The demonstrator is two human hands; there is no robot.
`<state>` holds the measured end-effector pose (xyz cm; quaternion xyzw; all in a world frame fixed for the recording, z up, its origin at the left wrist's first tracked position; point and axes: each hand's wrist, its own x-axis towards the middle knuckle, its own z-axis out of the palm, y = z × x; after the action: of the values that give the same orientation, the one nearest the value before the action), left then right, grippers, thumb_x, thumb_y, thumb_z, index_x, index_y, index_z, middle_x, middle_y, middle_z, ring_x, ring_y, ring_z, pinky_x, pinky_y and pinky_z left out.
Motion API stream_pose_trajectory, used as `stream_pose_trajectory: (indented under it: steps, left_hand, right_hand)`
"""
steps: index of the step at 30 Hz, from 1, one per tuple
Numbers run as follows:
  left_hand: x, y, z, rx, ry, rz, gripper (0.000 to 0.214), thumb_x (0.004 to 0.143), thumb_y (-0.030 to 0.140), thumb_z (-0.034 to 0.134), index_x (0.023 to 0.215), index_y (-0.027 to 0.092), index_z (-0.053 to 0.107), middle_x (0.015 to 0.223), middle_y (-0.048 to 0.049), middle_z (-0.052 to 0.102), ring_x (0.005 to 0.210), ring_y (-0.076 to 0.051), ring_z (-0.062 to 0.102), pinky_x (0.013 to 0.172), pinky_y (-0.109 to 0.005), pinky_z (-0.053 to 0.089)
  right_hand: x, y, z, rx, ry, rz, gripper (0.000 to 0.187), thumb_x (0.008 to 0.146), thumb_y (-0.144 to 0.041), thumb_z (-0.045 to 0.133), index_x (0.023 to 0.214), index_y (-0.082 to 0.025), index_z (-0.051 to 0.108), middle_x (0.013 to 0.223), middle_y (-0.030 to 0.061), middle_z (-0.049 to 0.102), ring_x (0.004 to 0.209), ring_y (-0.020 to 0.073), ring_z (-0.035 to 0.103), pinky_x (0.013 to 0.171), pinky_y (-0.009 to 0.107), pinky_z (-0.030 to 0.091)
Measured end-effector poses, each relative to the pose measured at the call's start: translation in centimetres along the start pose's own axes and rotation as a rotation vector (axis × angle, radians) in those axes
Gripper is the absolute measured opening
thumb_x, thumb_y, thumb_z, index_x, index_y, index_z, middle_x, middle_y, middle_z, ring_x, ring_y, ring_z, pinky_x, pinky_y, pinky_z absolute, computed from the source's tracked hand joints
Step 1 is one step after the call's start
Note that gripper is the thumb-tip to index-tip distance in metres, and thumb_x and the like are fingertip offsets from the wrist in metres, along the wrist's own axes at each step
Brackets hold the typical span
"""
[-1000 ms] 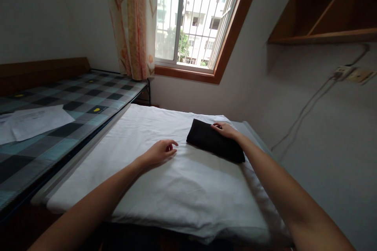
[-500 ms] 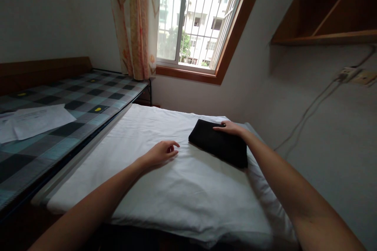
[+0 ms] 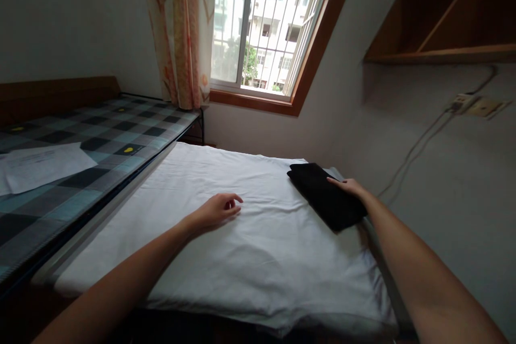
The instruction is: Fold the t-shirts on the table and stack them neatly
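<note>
A folded black cloth [image 3: 322,196], perhaps a garment, is at the right side of the white sheet [image 3: 250,263]. My right hand [image 3: 349,187] grips its right edge, thumb on top and the other fingers hidden beneath. At the far left corner of the cloth, its folded layers stand slightly apart. My left hand [image 3: 220,209] rests over the middle of the sheet, holding nothing, its fingers loosely bent and thumb apart from them. A gap of sheet separates that hand from the cloth.
To the left lies a checked mattress [image 3: 149,118] with paper sheets [image 3: 48,166] on it. A window [image 3: 262,37] and a flowered curtain [image 3: 187,37] are ahead. On the right wall hang a wooden shelf [image 3: 435,54] and a socket with a cable [image 3: 461,103].
My right hand has shifted the black cloth to the right, toward the sheet's edge, and the cloth has turned a little. My left hand has stayed nearly still. The view has swung slightly.
</note>
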<state>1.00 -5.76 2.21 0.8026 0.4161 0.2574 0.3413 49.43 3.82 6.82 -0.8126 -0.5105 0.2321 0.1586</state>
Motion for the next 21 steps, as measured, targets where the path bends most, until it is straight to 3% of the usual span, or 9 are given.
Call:
stream_pose_trajectory:
  steps: [4, 7, 10, 13, 16, 21]
  left_hand:
    - [0.1, -0.4, 0.2, 0.01, -0.004, 0.004, 0.032, 0.087, 0.038, 0.055, 0.108, 0.016, 0.067, 0.076, -0.0014, 0.065, 0.066, -0.012, 0.057, 0.063, -0.023, 0.044]
    - [0.2, -0.7, 0.3, 0.108, 0.05, 0.017, 0.034, 0.089, 0.04, 0.052, 0.109, 0.017, 0.067, 0.086, -0.0046, 0.067, 0.074, -0.015, 0.061, 0.071, -0.026, 0.047]
    - [0.3, -1.4, -0.1, 0.39, 0.202, -0.003, 0.042, 0.09, 0.045, 0.052, 0.12, 0.019, 0.064, 0.116, -0.0121, 0.064, 0.106, -0.024, 0.059, 0.096, -0.038, 0.043]
    - [0.3, -2.5, -0.7, 0.659, 0.26, -0.15, 0.059, 0.089, 0.057, 0.047, 0.136, 0.021, 0.053, 0.143, -0.0171, 0.048, 0.135, -0.035, 0.037, 0.11, -0.053, 0.025]
    - [0.1, -3.5, -1.3, 0.767, 0.184, -0.3, 0.071, 0.088, 0.067, 0.038, 0.146, 0.025, 0.042, 0.153, -0.016, 0.034, 0.143, -0.041, 0.02, 0.11, -0.063, 0.015]
    - [-0.4, -3.8, -1.5, 0.819, 0.133, -0.348, 0.073, 0.089, 0.069, 0.031, 0.15, 0.029, 0.034, 0.157, -0.0103, 0.028, 0.144, -0.041, 0.016, 0.11, -0.065, 0.01]
  right_hand:
    - [-1.8, -0.1, -0.7, 0.29, -0.355, 0.176, 0.051, 0.078, -0.065, 0.061, 0.092, -0.016, 0.069, 0.098, 0.0145, 0.074, 0.092, 0.0279, 0.071, 0.075, 0.033, 0.06]
    - [-2.7, -0.3, -1.5, 0.397, -0.484, 0.173, 0.046, 0.076, -0.057, 0.068, 0.1, -0.017, 0.068, 0.104, 0.0127, 0.073, 0.095, 0.0271, 0.07, 0.08, 0.034, 0.06]
    - [-3.1, -0.1, -1.6, 0.43, -0.495, 0.116, 0.044, 0.075, -0.048, 0.073, 0.106, -0.017, 0.065, 0.107, 0.012, 0.073, 0.096, 0.0266, 0.07, 0.081, 0.035, 0.061]
    - [-3.2, 0.1, -1.2, 0.448, -0.466, 0.113, 0.044, 0.074, -0.044, 0.075, 0.106, -0.016, 0.064, 0.103, 0.0127, 0.074, 0.091, 0.0267, 0.071, 0.079, 0.036, 0.062]
    - [-3.4, 0.2, -0.7, 0.473, -0.436, 0.114, 0.043, 0.074, -0.04, 0.077, 0.106, -0.015, 0.063, 0.098, 0.0133, 0.074, 0.085, 0.0267, 0.072, 0.076, 0.038, 0.062]
    - [-3.6, 0.2, 0.0, 0.462, -0.333, 0.058, 0.044, 0.072, -0.038, 0.078, 0.105, -0.014, 0.064, 0.093, 0.0124, 0.075, 0.08, 0.0263, 0.072, 0.071, 0.036, 0.062]
